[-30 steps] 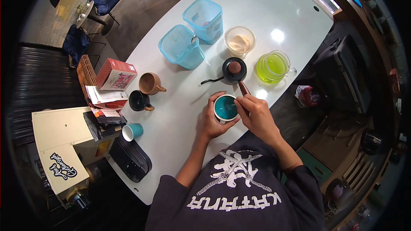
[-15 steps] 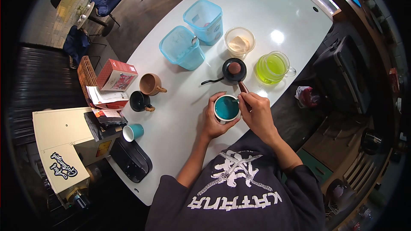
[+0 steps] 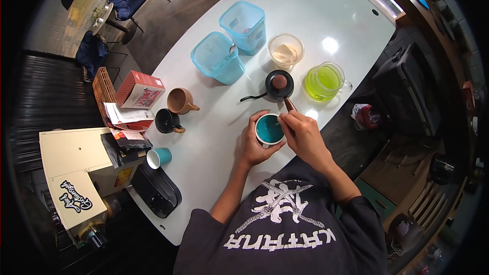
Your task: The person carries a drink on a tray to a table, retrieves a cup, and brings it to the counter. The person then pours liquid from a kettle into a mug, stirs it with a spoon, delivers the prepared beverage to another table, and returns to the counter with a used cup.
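Left hand (image 3: 251,145) is cupping a white-rimmed cup (image 3: 269,143) in front of the shirt, fingers wrapping its far-left wall and thumb lying along the near side. Right hand (image 3: 304,135) is bending over the cup's right rim, its fingertips pinching a thin utensil (image 3: 278,120); the lower end is not showing. Inside, teal contents (image 3: 268,130) are sitting below the rim. Judging from looks: the cup is probably behaving as light and stiff, maybe brittle if ceramic (material uncertain), and slippery if its wall is getting wet. The best hold is lying low around the outer wall, clear of the rim, with the cup kept level; the utensil is likely light, needing only a pinch at its upper end. Just beyond the right hand, a wooden handle (image 3: 289,104) is running to a black round tool (image 3: 278,84); cannot tell whether the fingers are touching it. Farther out on the desk (image 3: 219,117), a jug (image 3: 326,84) of green liquid is standing ahead and right of the hands, two mugs (image 3: 178,103) (image 3: 165,121) are standing to their left, a clear tub (image 3: 271,53) is standing ahead, and two blue containers (image 3: 229,74) (image 3: 257,35) are standing ahead-left.
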Tool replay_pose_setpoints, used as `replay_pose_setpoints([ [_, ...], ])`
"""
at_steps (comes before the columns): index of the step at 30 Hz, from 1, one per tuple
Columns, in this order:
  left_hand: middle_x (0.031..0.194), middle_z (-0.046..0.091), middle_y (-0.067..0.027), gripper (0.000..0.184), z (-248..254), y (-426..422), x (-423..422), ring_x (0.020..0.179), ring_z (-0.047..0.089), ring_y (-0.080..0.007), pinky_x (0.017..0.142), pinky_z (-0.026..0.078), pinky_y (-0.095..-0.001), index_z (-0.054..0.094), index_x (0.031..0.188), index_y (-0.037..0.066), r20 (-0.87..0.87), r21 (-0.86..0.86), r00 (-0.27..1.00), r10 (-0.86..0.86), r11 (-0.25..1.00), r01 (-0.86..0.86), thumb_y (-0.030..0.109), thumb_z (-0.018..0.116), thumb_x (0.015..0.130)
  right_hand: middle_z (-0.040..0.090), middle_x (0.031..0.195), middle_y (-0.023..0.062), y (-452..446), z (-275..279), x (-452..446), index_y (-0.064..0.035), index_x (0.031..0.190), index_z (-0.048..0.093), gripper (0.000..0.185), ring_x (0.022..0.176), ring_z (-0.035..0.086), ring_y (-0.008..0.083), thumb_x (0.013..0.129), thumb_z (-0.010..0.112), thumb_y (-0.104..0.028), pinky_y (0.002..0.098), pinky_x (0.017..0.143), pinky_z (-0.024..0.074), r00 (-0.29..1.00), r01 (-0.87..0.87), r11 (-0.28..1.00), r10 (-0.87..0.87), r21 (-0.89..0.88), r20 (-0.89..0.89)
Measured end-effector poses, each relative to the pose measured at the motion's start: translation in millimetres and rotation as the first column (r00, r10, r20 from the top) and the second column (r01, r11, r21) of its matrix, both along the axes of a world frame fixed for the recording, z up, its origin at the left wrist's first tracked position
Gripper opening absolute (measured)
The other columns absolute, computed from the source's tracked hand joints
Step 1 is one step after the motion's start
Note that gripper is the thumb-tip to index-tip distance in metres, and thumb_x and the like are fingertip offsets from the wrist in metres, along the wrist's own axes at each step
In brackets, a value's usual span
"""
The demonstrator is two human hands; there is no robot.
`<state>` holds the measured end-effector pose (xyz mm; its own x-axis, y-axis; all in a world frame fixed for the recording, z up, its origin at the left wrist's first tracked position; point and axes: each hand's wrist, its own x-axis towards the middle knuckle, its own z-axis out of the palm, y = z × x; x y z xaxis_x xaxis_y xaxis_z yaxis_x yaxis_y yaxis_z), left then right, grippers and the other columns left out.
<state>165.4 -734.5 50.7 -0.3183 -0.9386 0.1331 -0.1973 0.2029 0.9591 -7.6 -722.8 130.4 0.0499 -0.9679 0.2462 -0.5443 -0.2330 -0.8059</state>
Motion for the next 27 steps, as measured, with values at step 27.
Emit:
replay_pose_setpoints([
  [27,0.12,0.06,-0.0162,0.088,-1.5,0.4,-0.1,0.104,0.065,-0.0288,0.09,0.052,-0.0383,0.044,0.133,0.003,0.008,-0.013,1.0,0.006,1.0,-0.006,0.02,0.091,0.062,0.054,0.081,0.0155,-5.3,-3.1,-3.3,0.0019,0.098,0.06,0.009,0.072,0.059,0.0373,0.091,0.062,-0.003,0.0435,0.063,0.0462,0.994,-0.1,0.994,0.098,-0.038,-0.038],
])
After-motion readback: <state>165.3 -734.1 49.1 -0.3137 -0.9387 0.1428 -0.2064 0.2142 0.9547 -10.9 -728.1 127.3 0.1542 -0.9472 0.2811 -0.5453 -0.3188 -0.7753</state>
